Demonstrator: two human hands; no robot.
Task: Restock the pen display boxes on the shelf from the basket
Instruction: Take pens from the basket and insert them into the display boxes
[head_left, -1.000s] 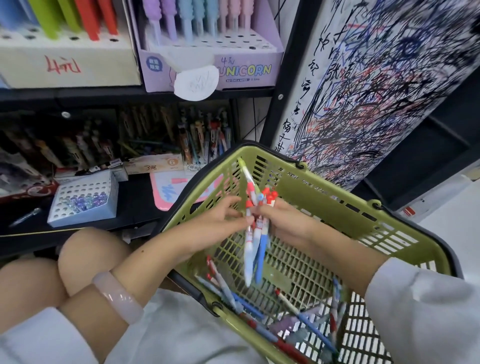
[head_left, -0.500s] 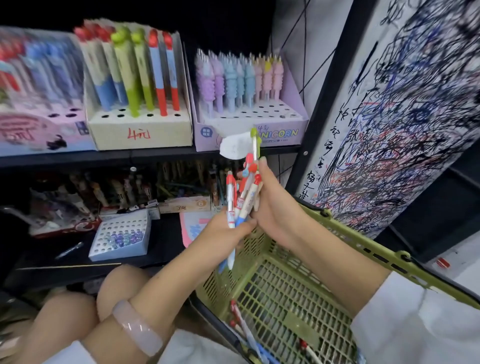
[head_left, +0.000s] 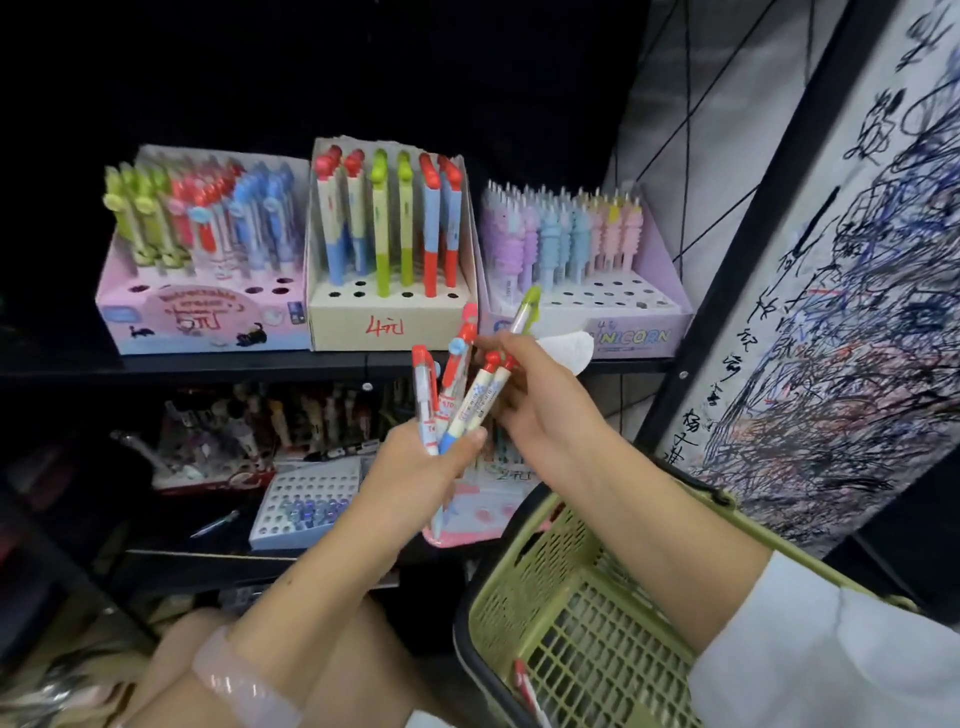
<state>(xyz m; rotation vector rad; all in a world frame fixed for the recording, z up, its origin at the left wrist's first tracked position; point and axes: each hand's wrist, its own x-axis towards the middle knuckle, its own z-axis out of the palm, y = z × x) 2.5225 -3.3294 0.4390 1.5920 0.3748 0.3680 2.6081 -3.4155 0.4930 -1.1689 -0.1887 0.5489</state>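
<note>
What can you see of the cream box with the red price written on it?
The cream box looks like cardboard, with a tall back flap and a stepped top full of round holes. A red handwritten price marks its front. Six pens stand upright in the back holes; the front holes are empty. It sits on the shelf between a pink box and a purple box.

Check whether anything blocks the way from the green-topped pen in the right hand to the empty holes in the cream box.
Nothing visible does. The right hand pinches the green-topped pen just in front of the cream box, whose front holes are open; the left hand holds the other pens lower down.
</note>
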